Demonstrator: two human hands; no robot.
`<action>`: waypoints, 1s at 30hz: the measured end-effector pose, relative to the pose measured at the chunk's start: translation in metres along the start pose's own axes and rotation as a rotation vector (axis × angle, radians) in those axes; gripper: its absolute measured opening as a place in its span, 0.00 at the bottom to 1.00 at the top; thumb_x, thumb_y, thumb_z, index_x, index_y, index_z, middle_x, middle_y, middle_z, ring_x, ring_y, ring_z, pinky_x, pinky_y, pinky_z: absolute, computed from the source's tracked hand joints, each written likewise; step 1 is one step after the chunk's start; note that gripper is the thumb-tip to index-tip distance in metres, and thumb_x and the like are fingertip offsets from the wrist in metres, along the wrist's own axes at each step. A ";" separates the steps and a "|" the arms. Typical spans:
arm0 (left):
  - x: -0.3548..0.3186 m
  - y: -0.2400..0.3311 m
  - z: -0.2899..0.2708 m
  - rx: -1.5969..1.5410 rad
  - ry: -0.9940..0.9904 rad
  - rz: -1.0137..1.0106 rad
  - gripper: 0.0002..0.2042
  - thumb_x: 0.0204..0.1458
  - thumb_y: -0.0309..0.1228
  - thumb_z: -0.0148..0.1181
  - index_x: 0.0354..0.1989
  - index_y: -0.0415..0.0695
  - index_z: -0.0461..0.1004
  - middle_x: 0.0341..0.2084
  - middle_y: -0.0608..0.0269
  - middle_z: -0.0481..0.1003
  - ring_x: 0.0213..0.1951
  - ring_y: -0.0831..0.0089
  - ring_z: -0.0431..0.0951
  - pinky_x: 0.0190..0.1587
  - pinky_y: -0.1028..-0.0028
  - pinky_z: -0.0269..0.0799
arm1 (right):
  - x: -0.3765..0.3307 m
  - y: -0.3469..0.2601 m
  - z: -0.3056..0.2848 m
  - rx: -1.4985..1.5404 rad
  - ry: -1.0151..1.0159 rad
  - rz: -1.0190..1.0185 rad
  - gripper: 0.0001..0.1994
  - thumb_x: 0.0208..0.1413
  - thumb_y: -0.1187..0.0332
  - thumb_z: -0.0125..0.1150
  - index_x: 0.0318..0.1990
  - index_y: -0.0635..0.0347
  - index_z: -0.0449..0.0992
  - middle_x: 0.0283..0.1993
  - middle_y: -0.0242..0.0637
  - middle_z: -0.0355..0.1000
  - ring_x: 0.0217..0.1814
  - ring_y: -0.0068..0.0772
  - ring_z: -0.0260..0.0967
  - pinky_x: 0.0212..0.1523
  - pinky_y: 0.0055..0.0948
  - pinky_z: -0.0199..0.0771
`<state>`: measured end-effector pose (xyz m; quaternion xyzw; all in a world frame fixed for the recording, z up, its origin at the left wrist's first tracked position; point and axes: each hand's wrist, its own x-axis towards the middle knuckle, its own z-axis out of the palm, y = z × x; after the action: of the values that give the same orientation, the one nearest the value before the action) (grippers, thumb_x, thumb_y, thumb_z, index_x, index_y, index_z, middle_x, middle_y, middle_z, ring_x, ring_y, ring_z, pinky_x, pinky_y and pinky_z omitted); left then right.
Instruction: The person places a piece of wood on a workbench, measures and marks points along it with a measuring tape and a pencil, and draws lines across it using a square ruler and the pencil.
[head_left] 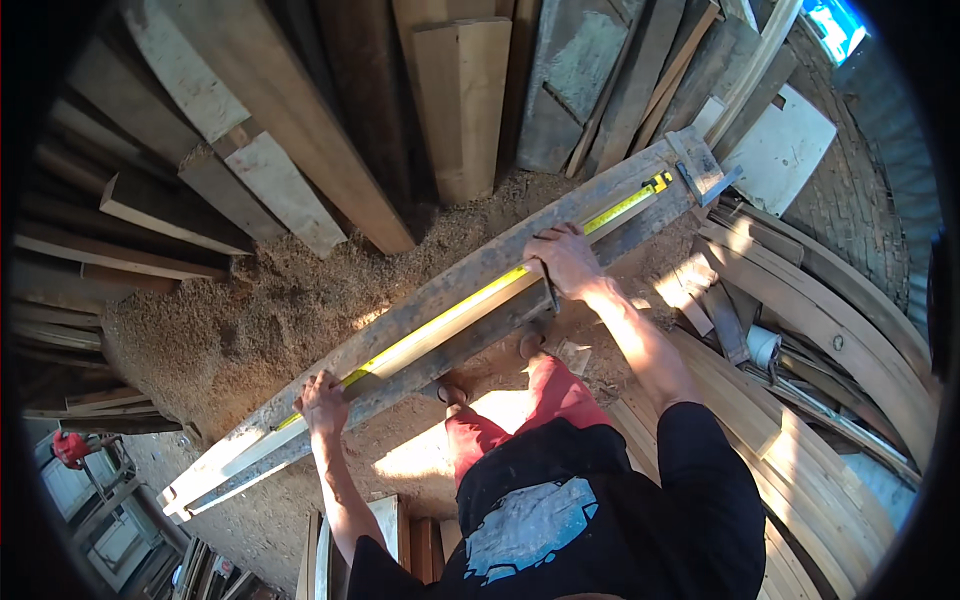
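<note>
A long pale wooden strip (455, 325) lies on a weathered plank bench (400, 318) that runs from lower left to upper right. Along the strip stretches the yellow blade of a tape measure (435, 325); its yellow and black case (660, 182) rests near the bench's upper right end. My left hand (322, 405) curls over the blade and strip toward the lower left, fingers closed. Farther up, my right hand (565, 260) lies across the strip with bent fingers, covering part of the blade. A slim dark piece (551, 290) shows beneath it; whether I hold it is unclear.
A metal square (712, 185) sits at the bench's upper right end. Boards (465, 110) lean along the far side, above sawdust (230, 320) on the ground. Long planks (800, 470) are stacked at the right. A person in red (70, 450) is at far left.
</note>
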<state>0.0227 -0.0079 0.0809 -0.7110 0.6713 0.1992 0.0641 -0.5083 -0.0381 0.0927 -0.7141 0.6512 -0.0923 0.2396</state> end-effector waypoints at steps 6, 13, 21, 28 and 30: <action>0.000 -0.001 -0.002 0.102 0.006 0.017 0.08 0.51 0.28 0.68 0.37 0.53 0.76 0.36 0.68 0.76 0.48 0.59 0.75 0.53 0.53 0.61 | -0.010 0.129 -0.059 0.012 0.013 0.064 0.07 0.56 0.62 0.69 0.39 0.50 0.80 0.42 0.36 0.77 0.56 0.47 0.71 0.65 0.49 0.61; -0.003 0.000 -0.004 0.136 0.002 0.030 0.07 0.53 0.29 0.67 0.38 0.52 0.75 0.38 0.67 0.76 0.49 0.57 0.74 0.53 0.54 0.63 | -0.010 0.144 -0.067 0.116 0.048 -0.024 0.07 0.55 0.65 0.70 0.36 0.53 0.78 0.38 0.37 0.74 0.53 0.47 0.70 0.62 0.49 0.62; -0.005 -0.003 -0.004 0.144 0.019 0.061 0.07 0.53 0.29 0.66 0.38 0.51 0.75 0.38 0.65 0.76 0.47 0.55 0.75 0.51 0.53 0.64 | -0.010 0.143 -0.069 0.148 0.066 -0.033 0.06 0.55 0.67 0.70 0.35 0.53 0.77 0.37 0.38 0.73 0.51 0.49 0.70 0.60 0.50 0.63; -0.006 -0.005 0.000 0.162 0.056 0.082 0.04 0.53 0.28 0.63 0.36 0.50 0.75 0.37 0.63 0.76 0.45 0.54 0.74 0.49 0.54 0.65 | -0.009 0.143 -0.070 0.126 0.043 -0.072 0.06 0.56 0.68 0.69 0.34 0.54 0.76 0.37 0.39 0.72 0.51 0.49 0.70 0.59 0.51 0.63; -0.003 -0.012 0.000 0.090 0.072 0.156 0.04 0.53 0.27 0.62 0.35 0.49 0.74 0.35 0.63 0.76 0.43 0.54 0.74 0.48 0.55 0.65 | -0.007 0.143 -0.069 0.137 0.040 -0.088 0.05 0.56 0.68 0.68 0.34 0.54 0.76 0.37 0.39 0.72 0.50 0.50 0.70 0.59 0.51 0.64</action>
<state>0.0340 -0.0044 0.0803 -0.6598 0.7347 0.1477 0.0563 -0.6671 -0.0515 0.0881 -0.7220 0.6161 -0.1613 0.2704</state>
